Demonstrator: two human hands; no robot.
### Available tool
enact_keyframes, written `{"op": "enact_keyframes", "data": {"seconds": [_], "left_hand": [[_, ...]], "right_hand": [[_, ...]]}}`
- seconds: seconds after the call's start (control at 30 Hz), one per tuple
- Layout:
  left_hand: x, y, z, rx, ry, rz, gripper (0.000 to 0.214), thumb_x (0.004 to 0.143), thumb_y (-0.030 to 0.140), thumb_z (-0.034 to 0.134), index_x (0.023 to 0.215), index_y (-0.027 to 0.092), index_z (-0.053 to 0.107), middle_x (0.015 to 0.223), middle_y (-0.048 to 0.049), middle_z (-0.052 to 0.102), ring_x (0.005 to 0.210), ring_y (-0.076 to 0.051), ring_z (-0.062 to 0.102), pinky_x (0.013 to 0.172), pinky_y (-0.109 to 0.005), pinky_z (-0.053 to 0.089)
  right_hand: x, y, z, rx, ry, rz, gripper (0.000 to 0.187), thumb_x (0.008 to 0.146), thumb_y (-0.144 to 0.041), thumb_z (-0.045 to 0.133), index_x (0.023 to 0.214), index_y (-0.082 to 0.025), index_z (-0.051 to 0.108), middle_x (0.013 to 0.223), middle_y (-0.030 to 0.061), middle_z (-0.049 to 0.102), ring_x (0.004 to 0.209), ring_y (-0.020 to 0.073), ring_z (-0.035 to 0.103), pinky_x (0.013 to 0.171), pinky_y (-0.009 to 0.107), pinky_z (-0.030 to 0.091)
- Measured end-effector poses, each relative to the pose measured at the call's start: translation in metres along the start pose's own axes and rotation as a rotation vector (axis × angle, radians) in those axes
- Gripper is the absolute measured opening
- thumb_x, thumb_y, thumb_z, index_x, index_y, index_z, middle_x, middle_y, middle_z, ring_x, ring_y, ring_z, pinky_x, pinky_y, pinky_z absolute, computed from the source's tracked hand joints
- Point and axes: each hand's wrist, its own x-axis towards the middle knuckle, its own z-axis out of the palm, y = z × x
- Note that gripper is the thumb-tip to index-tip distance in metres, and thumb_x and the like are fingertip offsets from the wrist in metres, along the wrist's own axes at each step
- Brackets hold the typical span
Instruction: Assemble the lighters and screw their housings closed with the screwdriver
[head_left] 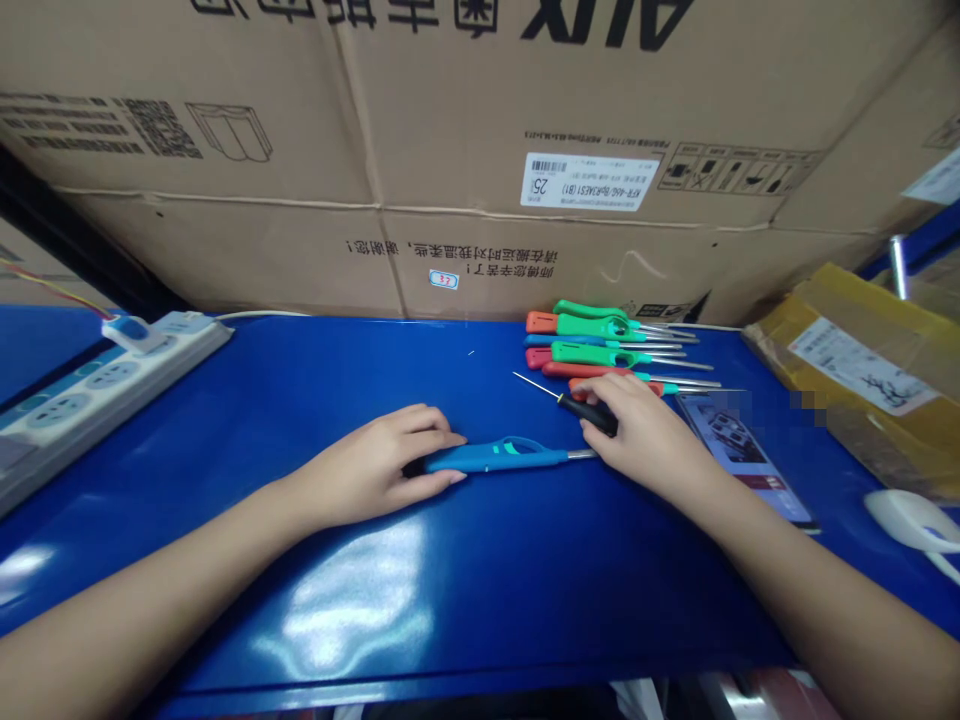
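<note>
My left hand [397, 455] is closed around the butt end of a blue long-necked lighter [502, 457], which lies on the blue tabletop with its metal tube pointing right. In my right hand [634, 425] is a screwdriver [589, 410] with a black handle, its thin shaft aimed up and to the left. The far end of the blue lighter's tube passes behind or under my right hand. Just beyond that hand lies a pile of several lighters, among them a green lighter [592, 354] and a red lighter [589, 371], their tubes to the right.
A power strip [112, 365] with a plug in it runs along the left side. A large cardboard box [450, 180] stands across the back. At right are a phone [742, 455], a yellow-taped parcel [862, 370] and a white device [911, 520] with a cable.
</note>
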Motion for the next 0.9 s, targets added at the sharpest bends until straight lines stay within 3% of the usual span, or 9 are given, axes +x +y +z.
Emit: {"op": "enact_keyframes", "data": {"seconds": [0.13, 0.27, 0.37, 0.47, 0.6, 0.9], "left_hand": [[0.001, 0.001, 0.003, -0.037, 0.009, 0.029, 0.031, 0.104, 0.033, 0.054, 0.129, 0.019, 0.066, 0.111, -0.0076, 0.07, 0.097, -0.017, 0.067, 0.087, -0.026, 0.052], [0.002, 0.003, 0.009, -0.081, 0.128, 0.015, 0.026, 0.105, 0.028, 0.052, 0.121, 0.018, 0.07, 0.102, -0.0055, 0.075, 0.09, -0.014, 0.07, 0.082, -0.022, 0.053], [0.004, 0.004, 0.012, -0.101, 0.188, -0.024, 0.024, 0.104, 0.028, 0.054, 0.114, 0.018, 0.073, 0.101, -0.005, 0.076, 0.09, -0.014, 0.07, 0.081, -0.022, 0.054], [0.004, 0.005, 0.013, -0.154, 0.213, -0.116, 0.025, 0.101, 0.033, 0.059, 0.116, 0.019, 0.074, 0.098, -0.0046, 0.073, 0.078, -0.012, 0.068, 0.069, -0.021, 0.054], [0.003, 0.008, 0.012, -0.218, 0.157, -0.139, 0.037, 0.091, 0.039, 0.073, 0.122, 0.019, 0.071, 0.101, -0.0048, 0.067, 0.064, -0.008, 0.058, 0.062, -0.022, 0.052], [0.0, 0.013, 0.016, -0.229, 0.129, -0.175, 0.026, 0.091, 0.032, 0.071, 0.113, 0.017, 0.073, 0.086, -0.0005, 0.055, 0.064, -0.01, 0.054, 0.059, -0.023, 0.046]], "right_hand": [[0.001, -0.003, 0.001, 0.083, 0.023, -0.024, 0.022, 0.081, -0.018, 0.065, 0.102, -0.018, 0.067, 0.103, 0.0085, 0.072, 0.097, 0.026, 0.069, 0.088, 0.041, 0.057], [0.001, -0.01, 0.004, 0.23, 0.097, -0.027, 0.017, 0.088, -0.025, 0.063, 0.102, -0.019, 0.069, 0.099, 0.0064, 0.072, 0.083, 0.0198, 0.069, 0.074, 0.033, 0.057], [0.001, -0.013, 0.006, 0.256, 0.138, -0.041, 0.02, 0.09, -0.026, 0.062, 0.107, -0.018, 0.068, 0.104, 0.0084, 0.072, 0.087, 0.0207, 0.069, 0.075, 0.034, 0.056], [0.002, -0.013, 0.009, 0.27, 0.152, -0.066, 0.021, 0.09, -0.024, 0.062, 0.11, -0.019, 0.066, 0.108, 0.0096, 0.071, 0.096, 0.0229, 0.07, 0.081, 0.036, 0.057], [0.004, -0.014, 0.012, 0.301, 0.149, -0.106, 0.02, 0.092, -0.023, 0.06, 0.112, -0.021, 0.066, 0.112, 0.0098, 0.07, 0.106, 0.0248, 0.068, 0.092, 0.04, 0.055], [0.011, -0.023, 0.024, 0.294, 0.139, -0.077, 0.021, 0.094, -0.03, 0.06, 0.11, -0.022, 0.071, 0.108, 0.0102, 0.071, 0.105, 0.0263, 0.069, 0.094, 0.045, 0.056]]}}
